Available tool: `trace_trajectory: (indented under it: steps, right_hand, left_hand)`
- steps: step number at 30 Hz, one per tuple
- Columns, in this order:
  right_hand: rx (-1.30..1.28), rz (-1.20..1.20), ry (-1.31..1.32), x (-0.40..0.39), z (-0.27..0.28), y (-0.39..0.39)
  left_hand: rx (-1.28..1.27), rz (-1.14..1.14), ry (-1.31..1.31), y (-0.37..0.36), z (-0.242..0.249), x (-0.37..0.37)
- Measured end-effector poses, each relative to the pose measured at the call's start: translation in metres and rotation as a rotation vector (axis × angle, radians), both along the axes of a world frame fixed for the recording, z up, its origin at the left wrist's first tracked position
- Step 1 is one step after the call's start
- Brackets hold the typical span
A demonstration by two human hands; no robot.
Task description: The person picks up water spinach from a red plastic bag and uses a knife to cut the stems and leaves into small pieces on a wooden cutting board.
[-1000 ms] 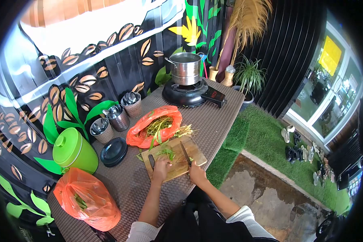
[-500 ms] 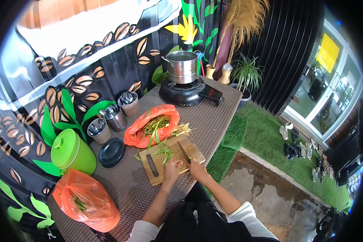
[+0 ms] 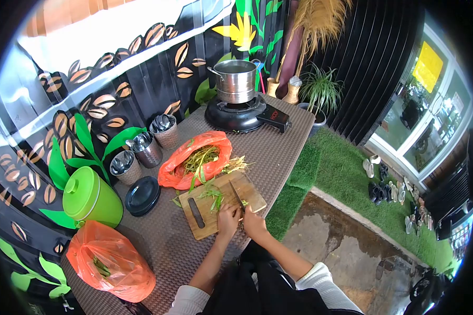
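Just beyond the left hand [image 3: 228,220], greens [image 3: 214,197] lie on the cutting board [image 3: 253,196].

Before me, board [image 3: 210,227]: wood, smooth, faint sheen. My knife [image 3: 236,192]: thin metal blade. Table [image 3: 168,247] I stand at: rough, woven-looking, slightly shiny. Open bag [image 3: 173,181], far side, and tied bag [image 3: 123,270], near left: thin, crinkled, glossy plastic. Tub [image 3: 97,202], left: smooth plastic, shiny. Plates [image 3: 143,197]: smooth, glossy. Pot [image 3: 237,89], far: bright metal. Stove [image 3: 227,118] beneath: glossy black. My sleeve [image 3: 323,281], right: ribbed cloth, matt. Turf [image 3: 333,163], right: rough, bristly.
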State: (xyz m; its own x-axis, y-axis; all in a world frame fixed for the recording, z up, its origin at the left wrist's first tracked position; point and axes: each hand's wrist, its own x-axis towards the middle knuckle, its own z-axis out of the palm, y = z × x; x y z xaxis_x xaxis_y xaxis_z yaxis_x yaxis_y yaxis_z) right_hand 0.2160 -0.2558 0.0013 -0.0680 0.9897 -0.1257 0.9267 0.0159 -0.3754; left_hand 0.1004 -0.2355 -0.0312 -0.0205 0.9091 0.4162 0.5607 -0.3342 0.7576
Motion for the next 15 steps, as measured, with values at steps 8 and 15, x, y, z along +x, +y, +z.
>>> trace_trajectory:
  steps: [8,15]
  right_hand:
    - [0.014,0.035,-0.032,0.003,0.0,0.006]
    - [0.063,0.049,-0.04,0.003,-0.003,0.016]
  left_hand:
    - [-0.021,0.033,-0.095,-0.001,-0.001,0.0]
    - [-0.144,0.007,-0.275,-0.002,-0.003,-0.004]
